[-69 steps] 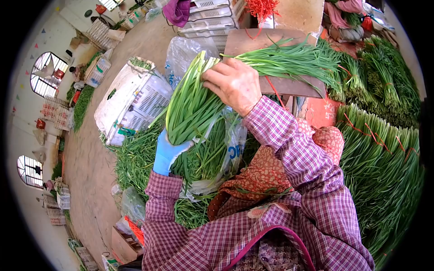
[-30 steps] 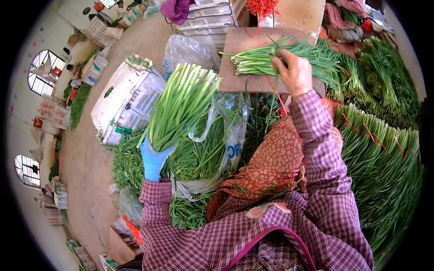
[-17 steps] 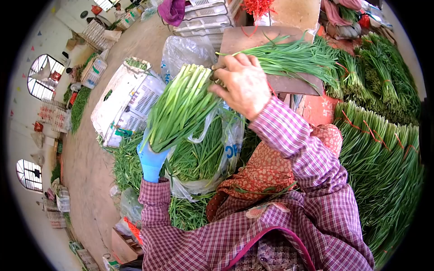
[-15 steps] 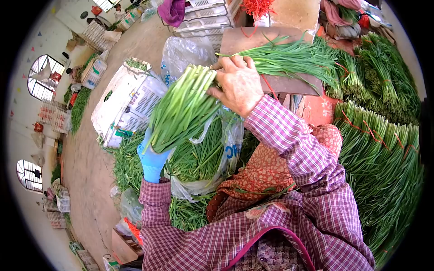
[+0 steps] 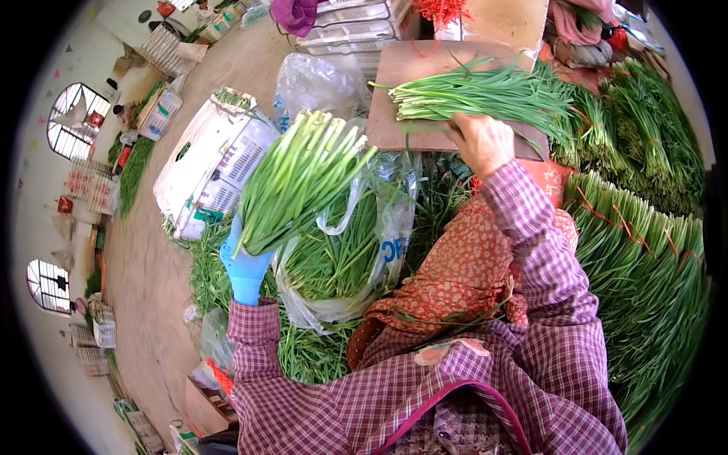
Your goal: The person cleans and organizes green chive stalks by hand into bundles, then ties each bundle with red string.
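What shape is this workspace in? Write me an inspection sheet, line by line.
Surface: brown board, with cut greens lying across it and past its right edge.
Job's things: a held bunch, pale stem ends up; stacked bundles at right, red ties visible.
Clutter: loose greens around an open clear bag.
Hands: left hand, blue-gloved, grips the held bunch; right hand, bare, at the board's near edge, grip unclear.
Cables: a thin dark line on the floor, perhaps a cord.
Surroundings: stacked crates beyond; barred windows at left.

Purp cloth nr wht crates, arched windows
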`<state>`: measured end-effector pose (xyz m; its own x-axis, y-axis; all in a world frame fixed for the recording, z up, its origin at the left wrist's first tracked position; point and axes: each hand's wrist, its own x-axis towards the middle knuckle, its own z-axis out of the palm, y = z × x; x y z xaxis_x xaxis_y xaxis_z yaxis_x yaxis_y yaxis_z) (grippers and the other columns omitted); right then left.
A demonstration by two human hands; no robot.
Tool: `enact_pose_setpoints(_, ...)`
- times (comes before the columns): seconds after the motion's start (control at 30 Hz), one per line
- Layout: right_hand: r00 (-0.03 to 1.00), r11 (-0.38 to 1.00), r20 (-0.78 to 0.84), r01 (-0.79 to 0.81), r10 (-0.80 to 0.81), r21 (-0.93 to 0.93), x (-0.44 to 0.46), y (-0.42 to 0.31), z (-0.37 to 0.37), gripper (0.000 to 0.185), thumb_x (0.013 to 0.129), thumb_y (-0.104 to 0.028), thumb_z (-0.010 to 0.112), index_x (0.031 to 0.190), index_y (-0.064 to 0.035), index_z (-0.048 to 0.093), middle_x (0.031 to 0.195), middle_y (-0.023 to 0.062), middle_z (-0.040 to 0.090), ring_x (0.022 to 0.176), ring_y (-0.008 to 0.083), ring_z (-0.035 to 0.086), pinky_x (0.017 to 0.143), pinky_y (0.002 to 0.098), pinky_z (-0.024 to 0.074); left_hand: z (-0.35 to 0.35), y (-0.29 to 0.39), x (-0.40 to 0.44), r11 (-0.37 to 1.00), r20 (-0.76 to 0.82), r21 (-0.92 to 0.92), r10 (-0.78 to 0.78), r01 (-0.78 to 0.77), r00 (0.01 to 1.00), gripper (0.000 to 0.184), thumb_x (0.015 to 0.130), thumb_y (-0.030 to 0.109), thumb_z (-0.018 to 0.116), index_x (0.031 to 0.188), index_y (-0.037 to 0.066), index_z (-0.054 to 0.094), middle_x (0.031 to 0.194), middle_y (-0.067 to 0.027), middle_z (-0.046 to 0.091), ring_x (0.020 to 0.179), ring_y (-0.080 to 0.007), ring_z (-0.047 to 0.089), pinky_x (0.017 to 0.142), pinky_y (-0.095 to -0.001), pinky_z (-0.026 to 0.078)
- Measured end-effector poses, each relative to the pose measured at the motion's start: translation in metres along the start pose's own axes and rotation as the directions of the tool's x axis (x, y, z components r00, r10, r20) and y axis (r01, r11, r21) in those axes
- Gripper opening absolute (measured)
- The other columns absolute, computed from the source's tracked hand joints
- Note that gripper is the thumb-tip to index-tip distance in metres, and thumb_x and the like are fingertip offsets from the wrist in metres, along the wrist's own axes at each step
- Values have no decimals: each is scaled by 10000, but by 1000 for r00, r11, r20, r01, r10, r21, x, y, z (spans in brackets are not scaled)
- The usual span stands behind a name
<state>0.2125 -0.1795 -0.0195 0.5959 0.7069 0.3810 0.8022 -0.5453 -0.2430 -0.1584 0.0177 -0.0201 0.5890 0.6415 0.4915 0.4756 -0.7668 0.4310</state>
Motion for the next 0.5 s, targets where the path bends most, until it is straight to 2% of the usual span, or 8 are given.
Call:
enact_pose_setpoints(0.07,942,983,336,53,9,-176,-13,14,9,250,837,-397,646,889,-159,701,738,130,673,654,294,661,587,425,514,1,-7,-3,986,-21,-167,-8,4,1000,744,639,138,834,1284,-21,499,1043,-128,682,890,-214,666,803,-335,535)
enact_pose_setpoints(0.13,955,992,281,114,-95,-53,-28,2,2,257,825,-404,657,919,-173,718,749,131,679,700,302,671,636,424,528,5,-17,-4,983,-12,-182,-37,35,999,673,643,56,795,1249,-31,514,984,-108,680,837,-196,663,793,-322,539)
enact_pose_setpoints(0.2,981,959,108,129,-161,253,-29,-16,0,243,838,-351,653,930,-133,705,774,160,669,745,358,654,661,442,513,4,5,-4,642,385,-594,-302,485,872,640,672,54,806,1238,-46,526,1046,-127,672,895,-194,671,789,-306,553)
enact_pose_setpoints(0.27,982,858,-20,176,-190,482,-25,-33,-7,300,849,-378,639,951,-101,691,766,164,669,741,351,655,663,462,509,6,11,-9,608,430,-623,-258,491,865,593,686,34,785,1220,-36,536,1020,-114,672,866,-193,672,774,-298,558)
enact_pose_setpoints(0.33,988,819,-20,139,-154,557,-22,-52,-20,288,853,-350,640,953,-82,675,734,166,659,723,361,642,654,448,501,7,19,-15,484,482,-647,-339,589,808,418,722,50,704,1114,-32,585,927,-96,678,776,-168,662,753,-304,549)
enact_pose_setpoints(0.4,993,778,-31,106,-112,619,-19,-63,-15,267,843,-300,667,929,-48,648,754,159,659,704,351,632,647,436,494,11,16,-14,507,510,-625,-311,594,802,401,743,103,698,1096,-50,587,901,-119,680,753,-193,667,739,-330,557)
enact_pose_setpoints(0.47,988,521,-151,139,-19,842,-17,-69,5,251,834,-252,684,905,-20,619,789,144,655,719,320,629,648,423,488,13,20,-16,399,596,-643,-275,654,754,404,735,98,698,1086,-64,586,884,-147,679,751,-215,672,739,-342,558)
enact_pose_setpoints(0.5,971,510,-238,209,-8,834,-16,-73,-6,248,825,-235,699,895,-16,607,805,119,632,712,289,620,638,402,483,14,17,-14,425,621,-611,-265,668,737,413,736,82,694,1099,-71,571,866,-165,677,750,-233,676,736,-350,561)
